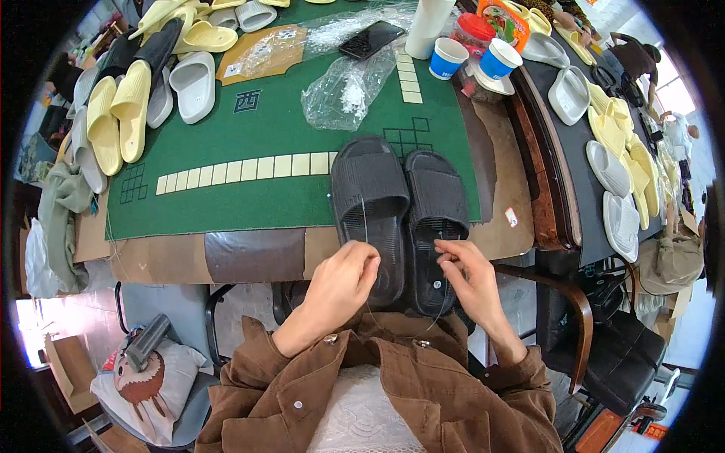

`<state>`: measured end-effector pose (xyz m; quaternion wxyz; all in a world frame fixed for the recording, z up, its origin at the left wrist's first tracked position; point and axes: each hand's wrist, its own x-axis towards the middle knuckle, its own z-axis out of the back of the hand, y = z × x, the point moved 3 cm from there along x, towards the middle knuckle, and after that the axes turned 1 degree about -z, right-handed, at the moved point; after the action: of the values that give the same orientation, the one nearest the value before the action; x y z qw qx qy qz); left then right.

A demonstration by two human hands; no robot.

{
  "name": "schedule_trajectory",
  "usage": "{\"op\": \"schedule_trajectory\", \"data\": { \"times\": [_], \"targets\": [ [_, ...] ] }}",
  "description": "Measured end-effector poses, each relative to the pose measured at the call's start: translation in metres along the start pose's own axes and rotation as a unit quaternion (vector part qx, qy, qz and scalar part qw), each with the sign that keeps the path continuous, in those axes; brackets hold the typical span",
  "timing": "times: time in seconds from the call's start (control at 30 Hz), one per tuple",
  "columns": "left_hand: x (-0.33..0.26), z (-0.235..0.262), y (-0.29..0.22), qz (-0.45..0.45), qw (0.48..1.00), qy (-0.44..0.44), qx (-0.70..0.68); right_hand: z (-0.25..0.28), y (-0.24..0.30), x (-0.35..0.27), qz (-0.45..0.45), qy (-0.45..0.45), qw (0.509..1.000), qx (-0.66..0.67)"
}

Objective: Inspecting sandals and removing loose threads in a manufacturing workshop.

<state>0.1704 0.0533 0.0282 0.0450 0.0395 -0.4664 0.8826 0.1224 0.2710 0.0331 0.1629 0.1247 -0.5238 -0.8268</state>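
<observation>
A pair of black slide slippers lies side by side, toes away from me, over the near edge of the table. The left slipper [368,181] has a thin pale line [365,219] running from its strap down to my left hand [340,278], whose fingers are pinched on it. Below, the line hangs in a loose loop between my hands. Over the right slipper [436,204] my right hand [470,275] has its thumb and forefinger closed in a pinch; what they hold is too small to make out. A small round white spot [437,285] shows on the right slipper's insole.
A green mat [279,204] with cream tiles covers the table. Yellow and grey slides [192,87] pile at far left; more slides [604,170] line the right table. Clear plastic bags [343,94], a phone [371,39] and paper cups [448,58] lie ahead. Chairs flank me.
</observation>
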Motion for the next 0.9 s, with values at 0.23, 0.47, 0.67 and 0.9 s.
{"op": "schedule_trajectory", "data": {
  "times": [0.23,0.47,0.67,0.9],
  "targets": [
    [0.002,-0.008,-0.004,0.008,0.996,0.085,0.000,-0.013,0.006,0.013,0.065,0.025,0.989,-0.127],
    [0.026,-0.010,-0.012,-0.131,0.980,-0.040,0.146,-0.024,-0.005,0.041,0.007,0.030,0.984,-0.176],
    [0.054,-0.039,0.008,-0.053,0.982,0.012,0.180,-0.034,-0.006,0.062,-0.063,0.060,0.996,-0.024],
    [0.080,-0.049,0.013,-0.010,0.977,0.018,0.210,-0.039,-0.002,0.073,-0.132,0.061,0.989,0.013]
  ]
}}
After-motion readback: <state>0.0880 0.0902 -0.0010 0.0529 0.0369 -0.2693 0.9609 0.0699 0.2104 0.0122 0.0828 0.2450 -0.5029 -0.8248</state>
